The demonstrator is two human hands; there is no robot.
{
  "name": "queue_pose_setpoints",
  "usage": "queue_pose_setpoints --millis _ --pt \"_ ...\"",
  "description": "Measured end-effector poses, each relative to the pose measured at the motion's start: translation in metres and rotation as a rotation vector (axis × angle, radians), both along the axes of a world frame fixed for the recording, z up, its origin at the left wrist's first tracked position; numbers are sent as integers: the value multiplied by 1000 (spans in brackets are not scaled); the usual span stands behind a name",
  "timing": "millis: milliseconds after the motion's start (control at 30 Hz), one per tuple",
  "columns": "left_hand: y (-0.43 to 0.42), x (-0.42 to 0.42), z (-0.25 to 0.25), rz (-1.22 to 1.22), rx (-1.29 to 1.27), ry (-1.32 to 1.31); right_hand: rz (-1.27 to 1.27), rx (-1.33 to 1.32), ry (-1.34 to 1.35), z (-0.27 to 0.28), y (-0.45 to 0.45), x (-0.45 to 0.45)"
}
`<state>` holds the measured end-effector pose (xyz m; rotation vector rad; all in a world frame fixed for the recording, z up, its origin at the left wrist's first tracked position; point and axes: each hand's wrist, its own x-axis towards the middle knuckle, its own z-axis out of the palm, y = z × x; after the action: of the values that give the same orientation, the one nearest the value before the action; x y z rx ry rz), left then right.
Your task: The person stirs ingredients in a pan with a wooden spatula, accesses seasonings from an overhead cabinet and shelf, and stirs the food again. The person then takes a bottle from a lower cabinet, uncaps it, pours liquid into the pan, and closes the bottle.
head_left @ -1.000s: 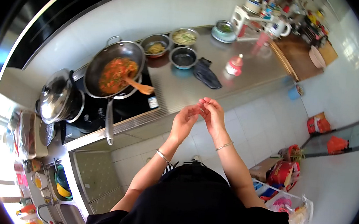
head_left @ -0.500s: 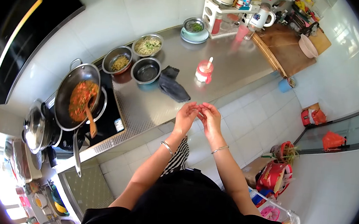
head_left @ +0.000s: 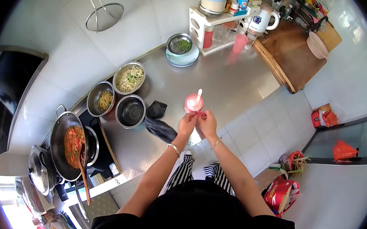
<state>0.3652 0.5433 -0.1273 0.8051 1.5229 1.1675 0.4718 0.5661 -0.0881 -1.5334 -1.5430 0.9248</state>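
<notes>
Near the front edge of the shiny steel countertop, the round red-and-white jar is being approached at 12 o'clock by the left hand and the right hand; all fingers are being held curled, but whether the jar is being gripped cannot be told. Bare steel is being left open toward 1 o'clock. Room toward 8 is being narrowed by the rumpled dark-grey cloth. Pale square floor tiles are being exposed at 3.
</notes>
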Motion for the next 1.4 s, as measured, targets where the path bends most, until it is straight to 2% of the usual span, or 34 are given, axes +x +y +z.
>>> queue_pose_setpoints --millis 133,233,367,500,600,667,700,800,833,867,900,933,1000,1033,1100,1167,1200,1267,1333,1367,1400 --pt "17 24 -6 122 69 -90 73 17 -4 -6 23 24" --pt "39 59 -6 143 62 -6 113 -7 -39 -6 47 57" --pt "77 123 1 162 110 -52 158 -2 -39 -6 92 119" --pt "119 178 11 123 13 -93 198 -53 50 -13 134 177" --pt "149 211 6 96 30 -33 252 -53 42 -22 166 215" --pt "163 225 19 11 -62 150 255 -11 14 -35 182 230" --pt "173 231 -3 48 -99 185 261 -29 10 -34 190 235" --pt "198 244 -4 36 -97 280 239 18 -4 -31 208 248" --pt "204 248 16 -3 -126 265 216 -3 -42 -33 216 251" --pt "212 250 10 8 -136 213 229 -2 -74 -35 225 254" --pt "216 247 11 -72 -70 249 268 -47 -16 -19 228 259" --pt "221 242 20 -256 -100 432 260 -13 -37 -7 230 263" --pt "234 241 14 -250 65 370 161 55 -31 -32 249 270" --pt "243 237 31 -249 93 376 157 83 -30 -21 263 271" --pt "249 231 70 -357 41 564 37 228 18 9 264 277" --pt "258 227 120 -257 209 576 118 282 229 63 285 267" --pt "264 224 152 -212 306 556 163 327 301 101 297 260" --pt "273 221 232 -81 480 609 299 618 417 186 320 244" --pt "285 216 305 68 794 765 382 773 443 269 343 234" --pt "283 217 355 102 826 839 427 849 455 311 354 230" --pt "299 208 381 192 1066 1011 458 981 501 354 363 226"
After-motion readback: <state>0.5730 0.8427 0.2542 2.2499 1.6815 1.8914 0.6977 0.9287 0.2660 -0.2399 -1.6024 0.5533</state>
